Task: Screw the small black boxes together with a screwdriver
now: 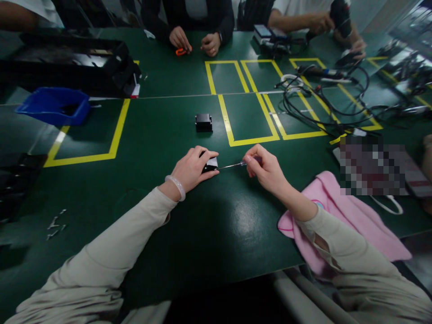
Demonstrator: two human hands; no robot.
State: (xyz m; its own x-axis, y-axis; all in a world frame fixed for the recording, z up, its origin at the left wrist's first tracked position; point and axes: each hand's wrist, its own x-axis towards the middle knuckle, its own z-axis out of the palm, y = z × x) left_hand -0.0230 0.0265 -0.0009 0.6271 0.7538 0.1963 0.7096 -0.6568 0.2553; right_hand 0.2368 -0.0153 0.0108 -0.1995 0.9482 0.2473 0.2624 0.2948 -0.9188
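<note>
My left hand (192, 168) is closed around a small black box-shaped part (210, 165) with a pale top face, pressing it to the green table. A screwdriver (232, 165) is gripped by its handle in my right hand (265, 167). Its thin metal shaft lies almost level, with the tip at the right side of the part; whether it sits in a screw is too small to tell. Beyond my hands, a second black box-shaped part (204, 122) stands on the table. Several loose screws (55, 225) lie at the left.
A blue bin (56, 105) and a large black tray (111, 67) stand at the left. Coiled cables (324, 99) and a pink cloth (337, 216) lie at the right. Across the table, one person's hands (211, 44) hold an orange item (182, 51); another person handles a dark tool (340, 18).
</note>
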